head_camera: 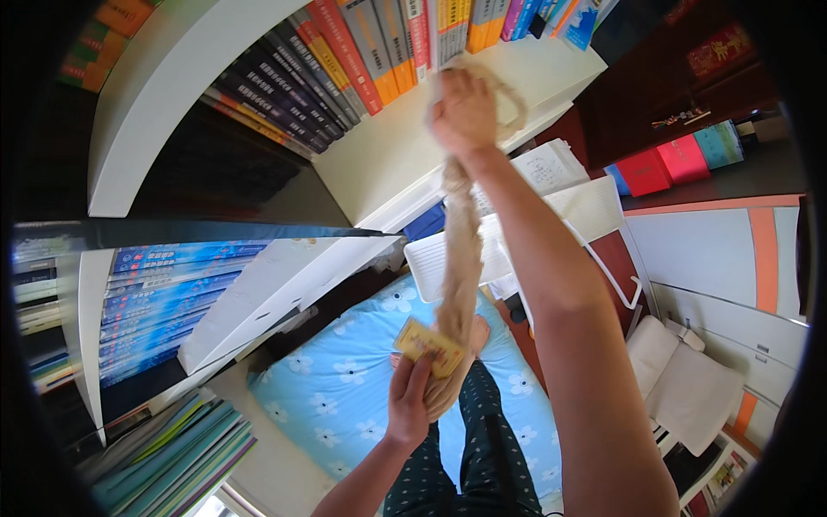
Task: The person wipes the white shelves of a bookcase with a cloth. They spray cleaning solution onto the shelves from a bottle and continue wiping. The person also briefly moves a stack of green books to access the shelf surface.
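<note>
My right hand [466, 113] is raised over the white shelf [381, 161] in front of the book row, closed on a long beige cloth [460, 258]; a loop of the cloth shows to its right. The cloth hangs from there down to my left hand [410, 394]. Between thumb and fingers, my left hand pinches a small yellow card or packet [429, 348] with a printed picture. The lower folds of the cloth lie against this same hand, partly hidden behind the packet. Slight blur covers the right hand's fingers.
Upright books [349, 58] line the shelf. Blue books [174, 291] and folders [174, 459] are at the left. My feet stand on a blue flowered bed cover [362, 381]. Beyond are an open notebook [549, 167], a white folding rack [426, 265] and a cream chair [691, 388].
</note>
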Motion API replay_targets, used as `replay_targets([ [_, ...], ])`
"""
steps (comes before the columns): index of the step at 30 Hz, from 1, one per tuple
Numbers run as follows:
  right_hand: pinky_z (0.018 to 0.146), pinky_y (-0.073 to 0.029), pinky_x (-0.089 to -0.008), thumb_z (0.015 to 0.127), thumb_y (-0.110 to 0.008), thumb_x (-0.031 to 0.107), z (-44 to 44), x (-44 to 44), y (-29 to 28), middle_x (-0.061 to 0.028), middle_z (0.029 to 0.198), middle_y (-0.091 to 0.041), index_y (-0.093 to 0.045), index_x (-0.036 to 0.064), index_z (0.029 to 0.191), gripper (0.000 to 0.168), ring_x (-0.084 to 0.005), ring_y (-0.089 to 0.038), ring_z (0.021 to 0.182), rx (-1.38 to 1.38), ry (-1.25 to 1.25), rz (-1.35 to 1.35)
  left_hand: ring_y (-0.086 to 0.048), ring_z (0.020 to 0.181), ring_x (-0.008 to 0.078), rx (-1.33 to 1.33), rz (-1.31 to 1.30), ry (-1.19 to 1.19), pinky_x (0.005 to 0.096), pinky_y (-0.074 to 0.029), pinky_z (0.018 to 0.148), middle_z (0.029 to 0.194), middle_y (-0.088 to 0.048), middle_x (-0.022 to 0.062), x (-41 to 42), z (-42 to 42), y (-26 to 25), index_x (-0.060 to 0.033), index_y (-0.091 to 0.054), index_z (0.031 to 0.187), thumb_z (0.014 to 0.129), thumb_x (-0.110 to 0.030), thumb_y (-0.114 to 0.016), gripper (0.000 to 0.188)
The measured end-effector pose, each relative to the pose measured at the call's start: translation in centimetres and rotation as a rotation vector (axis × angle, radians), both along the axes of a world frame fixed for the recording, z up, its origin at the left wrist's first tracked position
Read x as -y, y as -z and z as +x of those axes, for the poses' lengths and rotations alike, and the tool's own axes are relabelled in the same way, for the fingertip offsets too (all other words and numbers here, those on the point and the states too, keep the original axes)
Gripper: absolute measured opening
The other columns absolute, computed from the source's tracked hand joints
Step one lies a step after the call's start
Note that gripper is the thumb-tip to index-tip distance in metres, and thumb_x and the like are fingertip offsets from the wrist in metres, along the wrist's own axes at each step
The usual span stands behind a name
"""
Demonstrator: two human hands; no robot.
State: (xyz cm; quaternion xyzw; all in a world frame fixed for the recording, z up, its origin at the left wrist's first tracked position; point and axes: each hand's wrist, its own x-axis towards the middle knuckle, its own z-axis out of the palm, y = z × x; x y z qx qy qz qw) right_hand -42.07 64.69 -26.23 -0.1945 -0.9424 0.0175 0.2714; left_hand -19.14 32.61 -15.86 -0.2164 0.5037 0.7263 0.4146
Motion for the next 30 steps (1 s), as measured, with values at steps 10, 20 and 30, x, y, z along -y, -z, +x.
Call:
replay_targets([
  [10,0.100,-0.038,-0.0422,0.080,-0.052,0.024,1.6,-6.4,-1.8,-0.0112,0.120,-0.057,-0.054,0.008,0.117,0.040,-0.0280,-0.049,0.116,0.052,0.009,-0.093,-0.059,0.104,0.0139,0.004,0.003,-0.053,0.0277,-0.050,0.086,0.115,-0.057,0.0078,-1.7,-1.7,-1.2,-0.0030,-0.040,0.135,0.100,-0.021,-0.046,0.040],
  [20,0.106,-0.032,-0.0465,0.068,-0.064,0.016,5.6,10.4,-2.3,-0.0051,0.114,-0.057,-0.061,0.013,0.113,0.045,-0.0244,-0.046,0.118,-0.086,-0.548,-0.207,-0.059,0.100,0.0127,0.243,-0.208,0.073,0.0274,-0.049,0.085,0.113,-0.058,0.0066,3.5,6.1,0.0,-0.0016,-0.045,0.130,0.100,-0.020,-0.045,0.035],
  [30,0.112,-0.019,-0.0540,0.090,-0.033,0.033,5.6,-15.7,-0.4,0.0001,0.146,-0.040,-0.045,0.030,0.135,0.047,-0.0307,-0.027,0.139,0.218,0.243,0.048,-0.054,0.101,0.0081,0.053,0.119,0.035,0.0235,-0.042,0.088,0.108,-0.058,0.0030,-9.2,-2.4,0.2,-0.0035,-0.053,0.118,0.099,-0.024,-0.049,0.028],
])
